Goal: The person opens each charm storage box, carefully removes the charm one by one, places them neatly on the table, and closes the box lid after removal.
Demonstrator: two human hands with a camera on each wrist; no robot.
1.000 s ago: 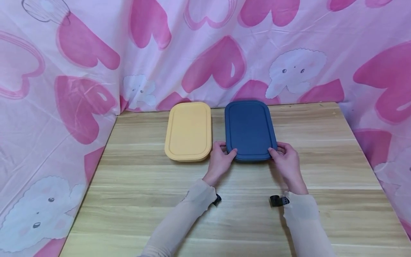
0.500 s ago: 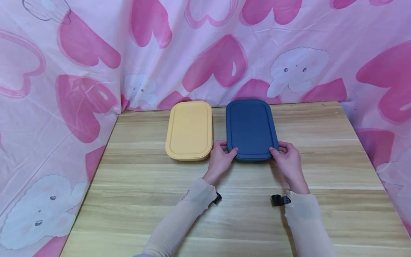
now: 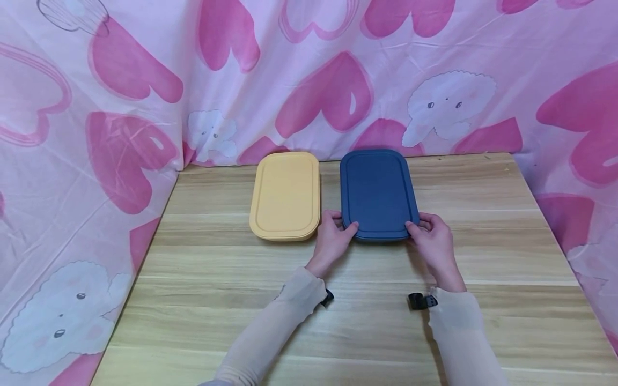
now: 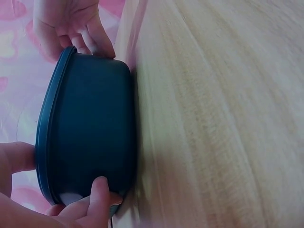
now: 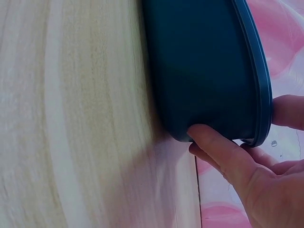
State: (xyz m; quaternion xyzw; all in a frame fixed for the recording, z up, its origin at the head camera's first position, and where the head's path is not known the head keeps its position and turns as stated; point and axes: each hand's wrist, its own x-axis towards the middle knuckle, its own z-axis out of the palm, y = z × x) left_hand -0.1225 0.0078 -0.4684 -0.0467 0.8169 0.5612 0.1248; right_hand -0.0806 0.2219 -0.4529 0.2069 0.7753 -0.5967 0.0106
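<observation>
A dark blue lidded food container stands on the wooden table near its back edge. My left hand grips its near left corner, thumb on the lid and fingers along the side. At the near right corner my right hand holds it the same way. In the left wrist view the container's wall rests against the tabletop, its lid on. The right wrist view shows the fingers bent round the corner. Just left of my left hand lies a yellow lidded container, apart from the blue one.
The wooden table runs back to a pink curtain printed with hearts, which also hangs along both sides. A narrow gap separates the two containers. Black straps with small devices sit at both wrists.
The picture shifts very slightly as the head camera moves. Both hands keep their grip on the blue container, which stays in the same place beside the yellow one.
</observation>
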